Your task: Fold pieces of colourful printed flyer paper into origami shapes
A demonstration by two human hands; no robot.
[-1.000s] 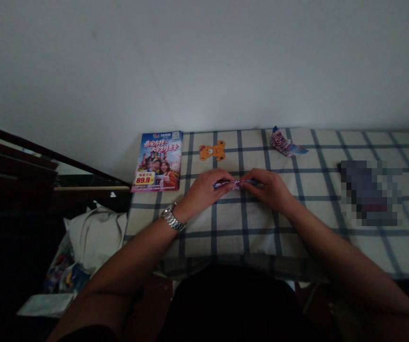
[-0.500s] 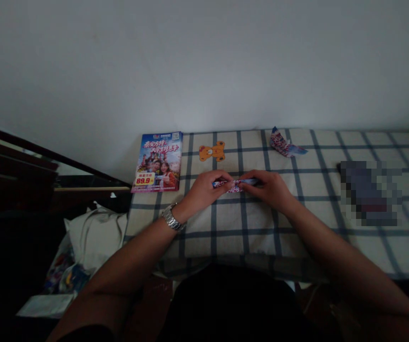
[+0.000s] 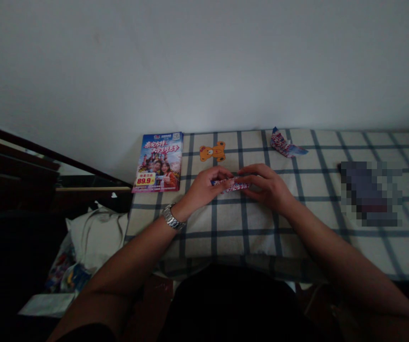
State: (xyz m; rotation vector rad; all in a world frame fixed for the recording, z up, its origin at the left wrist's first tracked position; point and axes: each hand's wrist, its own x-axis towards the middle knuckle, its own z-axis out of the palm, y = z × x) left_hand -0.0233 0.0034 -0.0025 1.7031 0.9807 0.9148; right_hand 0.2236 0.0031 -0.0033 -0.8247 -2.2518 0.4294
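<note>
A narrow strip of folded paper flyer [image 3: 238, 186], blue and pink with white lettering, is held low over the checked cloth in front of me. My left hand [image 3: 207, 186] pinches its left part between thumb and fingers; a silver watch [image 3: 173, 217] is on that wrist. The fingers of my right hand [image 3: 271, 189] are curled round the right end, with thumb and fingertips on the paper. Beyond my right hand lies another folded flyer [image 3: 285, 145], bent into a pointed shape. To the left is a stack of flat printed flyers [image 3: 159, 161].
A brown cartoon bear [image 3: 213, 152] shows on the checked cloth [image 3: 204, 237], behind my left hand. A blurred dark object [image 3: 364, 190] lies at the right. The wall [image 3: 225, 66] borders the far edge. Below left are a white bag [image 3: 99, 232] and dark furniture [image 3: 15, 180].
My right fingers have lifted and spread apart more along the strip. Its lettered face now turns more towards me. My left hand keeps its pinch in nearly the same place.
</note>
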